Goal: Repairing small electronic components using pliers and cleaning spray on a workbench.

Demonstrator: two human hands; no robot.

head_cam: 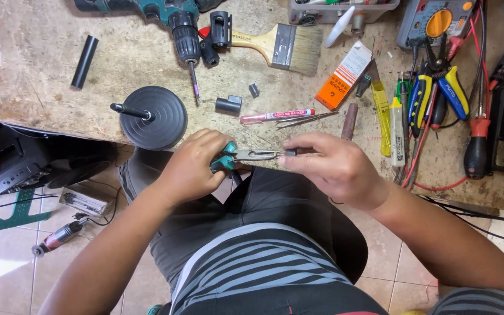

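Both hands work just before the desk (42, 70) edge: left hand (191, 169) squeezes green-handled pliers (237, 157), right hand (333, 166) pinches a small dark part (290, 153) at the pliers' tip.

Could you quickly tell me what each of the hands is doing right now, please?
Left hand: closed around the teal-handled pliers.
Right hand: fingers pinching a small dark part at the pliers' tip.

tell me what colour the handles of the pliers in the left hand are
Teal-green with black, on the pliers gripped by the left hand; seen in the head view.
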